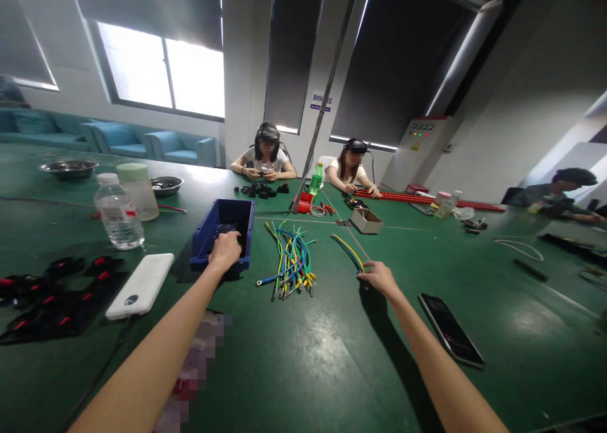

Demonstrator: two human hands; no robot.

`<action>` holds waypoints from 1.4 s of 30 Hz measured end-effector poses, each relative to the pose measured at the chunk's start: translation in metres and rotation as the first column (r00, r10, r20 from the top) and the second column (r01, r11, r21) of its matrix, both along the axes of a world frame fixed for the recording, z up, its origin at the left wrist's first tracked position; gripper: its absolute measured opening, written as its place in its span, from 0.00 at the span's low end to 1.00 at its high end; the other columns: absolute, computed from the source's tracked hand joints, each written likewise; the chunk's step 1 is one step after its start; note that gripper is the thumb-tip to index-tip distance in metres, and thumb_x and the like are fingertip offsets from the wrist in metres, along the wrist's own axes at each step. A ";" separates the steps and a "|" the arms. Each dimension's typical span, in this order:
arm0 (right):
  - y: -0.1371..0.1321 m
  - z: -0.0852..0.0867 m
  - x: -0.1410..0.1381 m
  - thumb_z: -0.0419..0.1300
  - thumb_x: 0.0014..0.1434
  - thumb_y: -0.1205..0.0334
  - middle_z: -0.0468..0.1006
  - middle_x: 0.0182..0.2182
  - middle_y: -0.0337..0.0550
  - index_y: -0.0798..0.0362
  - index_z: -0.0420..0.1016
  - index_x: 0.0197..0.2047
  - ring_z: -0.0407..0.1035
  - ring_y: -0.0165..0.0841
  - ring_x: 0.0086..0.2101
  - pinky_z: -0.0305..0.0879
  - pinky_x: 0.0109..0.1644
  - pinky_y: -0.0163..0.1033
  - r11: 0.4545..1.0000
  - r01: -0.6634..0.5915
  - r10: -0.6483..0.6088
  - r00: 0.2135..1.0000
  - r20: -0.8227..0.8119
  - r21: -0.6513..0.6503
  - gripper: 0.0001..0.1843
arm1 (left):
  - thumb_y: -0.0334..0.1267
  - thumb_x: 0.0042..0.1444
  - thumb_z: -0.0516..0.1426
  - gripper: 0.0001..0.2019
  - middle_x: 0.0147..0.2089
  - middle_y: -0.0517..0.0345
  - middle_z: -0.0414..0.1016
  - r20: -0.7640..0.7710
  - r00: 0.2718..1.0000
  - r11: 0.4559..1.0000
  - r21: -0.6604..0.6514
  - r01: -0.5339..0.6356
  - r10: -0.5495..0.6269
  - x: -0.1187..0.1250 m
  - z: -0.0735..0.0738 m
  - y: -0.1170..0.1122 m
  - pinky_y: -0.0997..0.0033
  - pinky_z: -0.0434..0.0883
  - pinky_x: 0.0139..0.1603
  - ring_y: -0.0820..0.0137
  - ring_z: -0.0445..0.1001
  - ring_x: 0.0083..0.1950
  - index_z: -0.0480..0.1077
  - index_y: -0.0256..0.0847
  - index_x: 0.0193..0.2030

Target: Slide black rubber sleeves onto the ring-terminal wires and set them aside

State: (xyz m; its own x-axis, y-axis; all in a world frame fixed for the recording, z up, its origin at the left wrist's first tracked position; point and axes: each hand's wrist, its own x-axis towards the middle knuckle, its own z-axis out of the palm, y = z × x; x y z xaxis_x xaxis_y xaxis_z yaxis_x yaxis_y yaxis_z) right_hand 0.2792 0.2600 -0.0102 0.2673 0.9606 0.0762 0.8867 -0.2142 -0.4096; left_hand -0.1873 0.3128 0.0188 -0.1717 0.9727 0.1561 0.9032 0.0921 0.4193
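My left hand (224, 250) reaches into the near end of a blue plastic bin (212, 229) that holds dark parts; its fingers curl down inside and what they grip is hidden. My right hand (379, 277) rests on the green table, fingers pinched on the near end of a small bunch of yellow, green and blue wires (349, 250). Between the two hands lies a larger loose bundle of coloured wires (291, 262) with metal terminals.
A white power bank (141, 285), black parts with red buttons (52, 294), a water bottle (118, 212) and a jar sit at left. A dark phone (450, 329) lies at right. A cardboard box (366, 220) and red tray lie beyond. Three people work across the table.
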 end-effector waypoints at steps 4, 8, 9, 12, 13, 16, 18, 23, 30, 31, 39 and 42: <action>-0.007 -0.004 -0.003 0.64 0.48 0.58 0.82 0.32 0.47 0.54 0.77 0.45 0.76 0.41 0.38 0.65 0.38 0.36 1.000 0.000 0.000 1.000 -0.004 0.018 0.20 | 0.31 0.51 0.54 0.20 0.44 0.42 0.77 0.011 1.000 1.000 0.010 -0.010 0.010 0.000 0.000 0.000 0.58 0.72 0.45 0.52 0.75 0.47 0.74 0.44 0.50; -0.011 -0.002 -0.005 0.64 0.48 0.56 0.82 0.33 0.47 0.53 0.78 0.44 0.76 0.42 0.39 0.65 0.39 0.37 0.999 0.020 -0.021 0.999 0.025 0.043 0.19 | 0.31 0.49 0.55 0.19 0.45 0.42 0.76 0.024 1.000 1.000 0.019 -0.007 0.006 -0.001 -0.001 0.001 0.59 0.72 0.46 0.52 0.75 0.48 0.74 0.42 0.49; -0.011 -0.001 -0.005 0.64 0.48 0.56 0.82 0.34 0.47 0.53 0.78 0.44 0.75 0.42 0.39 0.64 0.38 0.37 0.999 0.021 -0.023 0.999 0.032 0.049 0.19 | 0.32 0.50 0.55 0.18 0.45 0.42 0.76 0.028 1.000 1.000 0.021 -0.007 0.006 -0.001 -0.001 0.001 0.60 0.72 0.46 0.52 0.75 0.48 0.74 0.41 0.49; -0.014 0.003 -0.007 0.62 0.52 0.54 0.81 0.34 0.50 0.54 0.78 0.42 0.75 0.43 0.39 0.64 0.38 0.38 0.998 0.030 -0.034 0.998 0.055 0.063 0.17 | 0.31 0.50 0.56 0.17 0.45 0.43 0.77 0.037 0.999 0.999 0.030 -0.016 0.014 -0.001 -0.001 0.001 0.62 0.71 0.47 0.54 0.74 0.48 0.74 0.40 0.47; -0.015 0.004 -0.011 0.60 0.54 0.53 0.81 0.34 0.52 0.55 0.78 0.42 0.75 0.44 0.39 0.63 0.38 0.39 0.995 0.048 -0.055 0.995 0.083 0.087 0.17 | 0.30 0.49 0.56 0.17 0.45 0.43 0.77 0.040 0.999 0.999 0.033 -0.020 0.019 -0.001 -0.001 0.001 0.63 0.71 0.47 0.55 0.74 0.49 0.74 0.40 0.47; -0.018 0.005 -0.033 0.52 0.60 0.52 0.80 0.35 0.56 0.55 0.78 0.42 0.74 0.45 0.38 0.62 0.38 0.40 0.971 0.086 -0.132 0.970 0.202 0.225 0.18 | 0.29 0.49 0.55 0.18 0.45 0.44 0.77 0.047 0.998 0.998 0.042 -0.038 0.036 0.000 -0.001 0.001 0.63 0.70 0.47 0.56 0.74 0.49 0.74 0.41 0.48; -0.017 0.007 -0.058 0.50 0.62 0.52 0.80 0.32 0.52 0.53 0.77 0.38 0.74 0.42 0.35 0.61 0.38 0.39 0.965 0.020 -0.076 0.975 0.208 0.260 0.18 | 0.29 0.49 0.55 0.19 0.45 0.44 0.76 0.050 0.998 0.998 0.043 -0.050 0.047 0.000 -0.001 0.000 0.62 0.71 0.47 0.55 0.74 0.48 0.73 0.42 0.49; -0.005 0.026 -0.136 0.51 0.62 0.52 0.80 0.29 0.47 0.52 0.76 0.33 0.74 0.37 0.31 0.60 0.34 0.36 0.943 -0.202 0.181 0.978 0.101 0.265 0.17 | 0.30 0.52 0.54 0.17 0.46 0.46 0.76 0.047 0.997 0.997 0.038 -0.067 0.065 0.002 -0.001 -0.003 0.61 0.70 0.47 0.55 0.74 0.49 0.73 0.46 0.48; 0.010 0.044 -0.228 0.55 0.61 0.52 0.80 0.33 0.49 0.52 0.77 0.39 0.75 0.38 0.36 0.63 0.38 0.36 0.894 -0.444 0.427 0.885 0.187 0.060 0.14 | 0.35 0.54 0.55 0.14 0.48 0.46 0.74 0.024 0.996 0.993 0.072 -0.091 0.090 0.003 -0.001 -0.002 0.64 0.70 0.49 0.57 0.73 0.51 0.72 0.42 0.48; 0.010 0.041 -0.236 0.55 0.61 0.52 0.80 0.34 0.51 0.53 0.77 0.39 0.75 0.40 0.38 0.63 0.38 0.37 0.890 -0.456 0.439 0.864 0.247 0.014 0.15 | 0.35 0.54 0.55 0.14 0.48 0.46 0.74 0.021 0.996 0.993 0.077 -0.091 0.090 0.003 -0.002 -0.002 0.64 0.69 0.50 0.57 0.73 0.51 0.72 0.42 0.48; 0.008 0.025 -0.247 0.57 0.61 0.56 0.78 0.38 0.61 0.58 0.76 0.40 0.75 0.46 0.39 0.66 0.40 0.43 0.923 -0.383 0.374 0.878 0.298 -0.032 0.13 | 0.33 0.53 0.55 0.14 0.48 0.47 0.74 -0.006 0.997 0.992 0.104 -0.073 0.074 0.002 -0.004 0.000 0.63 0.70 0.48 0.56 0.73 0.50 0.71 0.43 0.47; 0.007 0.028 -0.237 0.58 0.59 0.57 0.78 0.38 0.60 0.57 0.76 0.39 0.74 0.48 0.40 0.67 0.40 0.45 0.933 -0.357 0.356 0.889 0.286 -0.052 0.12 | 0.33 0.54 0.54 0.14 0.48 0.47 0.74 -0.017 0.998 0.993 0.109 -0.055 0.057 0.002 -0.005 0.001 0.62 0.70 0.49 0.55 0.73 0.51 0.71 0.42 0.47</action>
